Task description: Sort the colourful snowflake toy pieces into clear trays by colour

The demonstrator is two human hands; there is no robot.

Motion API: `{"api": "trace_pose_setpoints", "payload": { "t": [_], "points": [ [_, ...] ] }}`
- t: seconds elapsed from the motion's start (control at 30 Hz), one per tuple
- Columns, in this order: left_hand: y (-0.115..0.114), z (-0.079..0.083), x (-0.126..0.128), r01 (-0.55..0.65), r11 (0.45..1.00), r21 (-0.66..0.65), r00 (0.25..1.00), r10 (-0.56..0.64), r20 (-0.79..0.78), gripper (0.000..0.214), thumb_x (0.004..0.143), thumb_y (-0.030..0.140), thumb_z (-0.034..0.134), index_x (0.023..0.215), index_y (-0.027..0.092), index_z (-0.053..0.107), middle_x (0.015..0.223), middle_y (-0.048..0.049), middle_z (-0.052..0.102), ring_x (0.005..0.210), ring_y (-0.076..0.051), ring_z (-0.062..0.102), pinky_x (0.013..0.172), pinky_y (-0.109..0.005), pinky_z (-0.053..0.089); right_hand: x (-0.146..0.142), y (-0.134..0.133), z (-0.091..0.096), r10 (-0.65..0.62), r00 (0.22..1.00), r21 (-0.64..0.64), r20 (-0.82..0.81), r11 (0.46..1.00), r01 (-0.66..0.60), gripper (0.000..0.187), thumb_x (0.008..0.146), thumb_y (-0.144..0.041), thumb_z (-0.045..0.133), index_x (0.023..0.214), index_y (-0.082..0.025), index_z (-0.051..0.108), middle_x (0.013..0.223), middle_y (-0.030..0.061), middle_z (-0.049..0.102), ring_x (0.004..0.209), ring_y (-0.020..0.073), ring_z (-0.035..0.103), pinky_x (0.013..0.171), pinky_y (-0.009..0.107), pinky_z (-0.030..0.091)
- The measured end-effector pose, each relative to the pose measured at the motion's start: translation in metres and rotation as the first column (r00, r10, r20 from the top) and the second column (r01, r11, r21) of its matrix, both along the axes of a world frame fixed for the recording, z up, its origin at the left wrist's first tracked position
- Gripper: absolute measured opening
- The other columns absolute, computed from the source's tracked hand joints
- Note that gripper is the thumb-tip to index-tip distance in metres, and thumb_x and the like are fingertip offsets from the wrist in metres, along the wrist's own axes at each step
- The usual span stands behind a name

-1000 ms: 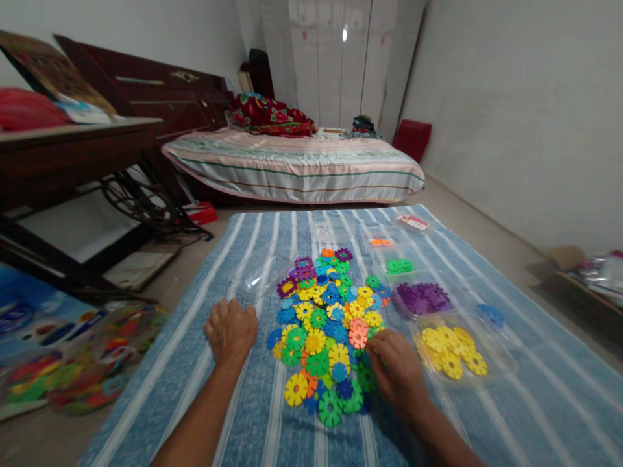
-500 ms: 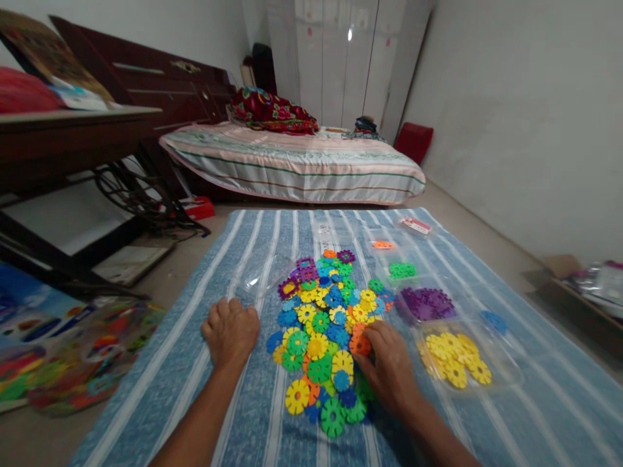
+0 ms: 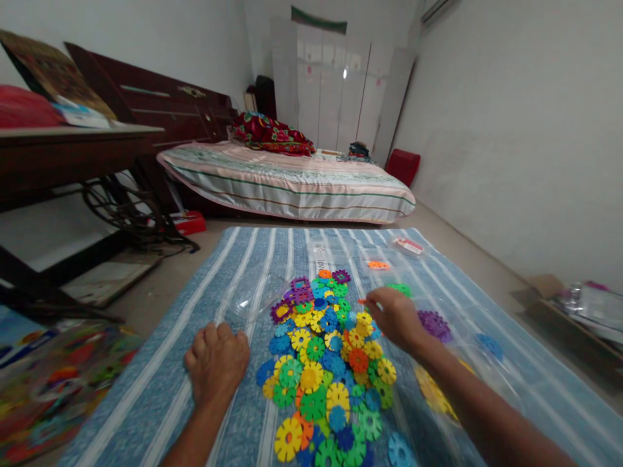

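Observation:
My right hand (image 3: 396, 318) is raised over the right side of the pile, pinching a small orange flower-shaped plastic disc (image 3: 362, 301) at its fingertips. A clear tray holding an orange piece (image 3: 378, 265) lies just beyond this hand. Green pieces (image 3: 400, 289) and purple pieces (image 3: 435, 325) sit in trays beside and partly behind the hand and forearm. Yellow pieces (image 3: 433, 392) in the nearest tray are partly covered by the forearm. To the left of the heap of mixed notched discs (image 3: 316, 373), my left hand (image 3: 217, 360) rests on the cloth, fingers curled under and apparently holding nothing.
A blue striped cloth (image 3: 195, 305) covers the table. Clear plastic (image 3: 256, 295) lies left of the pile, and a small labelled packet (image 3: 407, 245) at the far right. Blue discs (image 3: 489, 346) lie beside the trays. A bed (image 3: 292, 188) stands beyond.
My right hand has lifted from the pile and moved away from me toward the far trays with an orange disc. The left hand stays on the cloth. The view has tilted up.

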State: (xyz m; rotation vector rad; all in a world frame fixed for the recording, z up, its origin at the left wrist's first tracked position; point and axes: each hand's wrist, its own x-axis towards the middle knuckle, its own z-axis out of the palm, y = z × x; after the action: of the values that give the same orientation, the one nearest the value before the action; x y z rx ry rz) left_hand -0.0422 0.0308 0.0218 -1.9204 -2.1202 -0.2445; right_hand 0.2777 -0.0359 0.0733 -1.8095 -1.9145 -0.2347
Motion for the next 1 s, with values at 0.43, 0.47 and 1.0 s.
{"api": "trace_pose_setpoints", "payload": {
  "t": [0.43,0.47,1.0],
  "points": [
    [-0.002,-0.001,0.003,-0.026,1.000,0.017,1.000,0.026,0.011,0.040,0.090,0.032,0.036,0.109,0.007,0.060,0.124,-0.0214,0.057,0.121,-0.033,0.046,0.095,-0.044,0.038,0.020,0.043,0.030,-0.248,0.956,-0.181,0.157,0.944,0.274,0.025,0.094,-0.028,0.048,0.088,-0.020,0.071,0.092,0.0078,0.072,0.084,0.0193,0.064,0.066,0.026,0.036],
    [-0.002,-0.002,0.003,-0.025,1.000,0.016,1.000,0.025,0.016,0.040,0.090,0.032,0.036,0.109,0.007,0.060,0.124,-0.0215,0.057,0.121,-0.033,0.046,0.095,-0.044,0.037,0.011,0.029,0.022,-0.203,0.971,-0.202,0.124,0.953,0.225,0.024,0.094,-0.028,0.049,0.085,-0.020,0.070,0.089,0.0064,0.072,0.082,0.0187,0.064,0.065,0.026,0.036],
    [0.001,-0.009,0.004,-0.019,1.000,0.020,0.998,0.018,0.055,0.040,0.089,0.031,0.036,0.110,0.007,0.060,0.124,-0.0221,0.056,0.122,-0.033,0.044,0.096,-0.045,0.036,-0.035,-0.074,-0.059,0.012,1.000,-0.145,-0.008,0.989,-0.013,0.013,0.083,-0.032,0.067,0.081,-0.022,0.060,0.089,0.0073,0.063,0.088,0.0224,0.056,0.076,0.033,0.044]
  ]
}}
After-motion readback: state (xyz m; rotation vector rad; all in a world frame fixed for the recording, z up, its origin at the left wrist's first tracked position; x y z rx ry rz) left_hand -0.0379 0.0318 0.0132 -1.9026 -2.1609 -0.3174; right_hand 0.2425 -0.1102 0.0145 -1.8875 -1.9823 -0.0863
